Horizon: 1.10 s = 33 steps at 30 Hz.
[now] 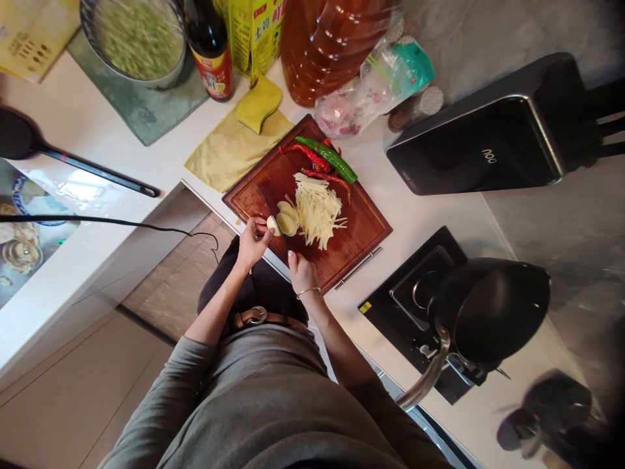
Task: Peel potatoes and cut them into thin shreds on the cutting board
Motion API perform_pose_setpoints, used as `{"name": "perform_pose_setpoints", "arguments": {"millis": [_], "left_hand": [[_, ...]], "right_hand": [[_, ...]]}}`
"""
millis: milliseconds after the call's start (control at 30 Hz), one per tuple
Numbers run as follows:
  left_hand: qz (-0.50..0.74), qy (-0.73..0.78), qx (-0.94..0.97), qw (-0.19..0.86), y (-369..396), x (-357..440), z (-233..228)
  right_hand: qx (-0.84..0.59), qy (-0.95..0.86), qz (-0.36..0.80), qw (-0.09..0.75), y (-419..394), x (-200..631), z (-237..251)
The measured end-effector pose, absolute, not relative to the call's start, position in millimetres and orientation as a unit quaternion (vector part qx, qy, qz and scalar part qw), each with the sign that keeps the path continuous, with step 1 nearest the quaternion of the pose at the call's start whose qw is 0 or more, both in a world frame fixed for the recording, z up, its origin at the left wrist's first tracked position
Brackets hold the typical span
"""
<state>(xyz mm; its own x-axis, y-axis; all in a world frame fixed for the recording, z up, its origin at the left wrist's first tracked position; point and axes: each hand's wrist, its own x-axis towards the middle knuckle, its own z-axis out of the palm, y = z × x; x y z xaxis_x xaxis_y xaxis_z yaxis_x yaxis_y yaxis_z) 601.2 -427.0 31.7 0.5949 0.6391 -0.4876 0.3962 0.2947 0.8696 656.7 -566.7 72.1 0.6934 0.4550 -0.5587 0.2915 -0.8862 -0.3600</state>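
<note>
My left hand (pixel 255 240) pinches a pale potato piece (pixel 273 226) at the near left of a brown cutting board (pixel 359 241). In my right hand (pixel 302 272) is a kitchen knife (pixel 267 200), its dark blade seen nearly edge-on, standing against the potato piece. Just beyond the blade lie a few overlapping potato slices (pixel 288 220). Beside them is a loose heap of potato shreds (pixel 319 212). A green chili pepper (pixel 328 159) and several red chili peppers (pixel 312 155) rest along the board's far edge.
Behind the board are a yellow cloth (pixel 234 150), a soy sauce bottle (pixel 209 58), a large jug of amber liquid (pixel 317 52) and a plastic bag (pixel 351 107). A black knife block (pixel 473 150) and a wok (pixel 493 312) on the stove stand right. A ladle (pixel 97 166) lies left.
</note>
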Motion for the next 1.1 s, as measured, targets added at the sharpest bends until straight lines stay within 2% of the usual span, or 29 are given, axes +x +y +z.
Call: {"name": "perform_pose_setpoints", "arguments": {"millis": [333, 600, 933, 1100], "left_hand": [[0.092, 0.422, 0.631, 0.645, -427.9, 603.2, 37.3], [0.107, 0.429, 0.626, 0.643, -428.3, 604.5, 39.1], [0.108, 0.411, 0.662, 0.618, -431.0, 605.3, 49.4], [0.095, 0.42, 0.651, 0.625, -427.9, 605.5, 46.9]], "right_hand": [[-0.895, -0.203, 0.343, 0.199, -566.3, 669.4, 59.6], [-0.902, -0.222, 0.328, 0.172, -561.9, 661.0, 65.5], [-0.888, -0.191, 0.335, 0.25, -571.6, 658.6, 81.7], [-0.872, -0.175, 0.327, 0.321, -583.0, 660.7, 100.1]]}}
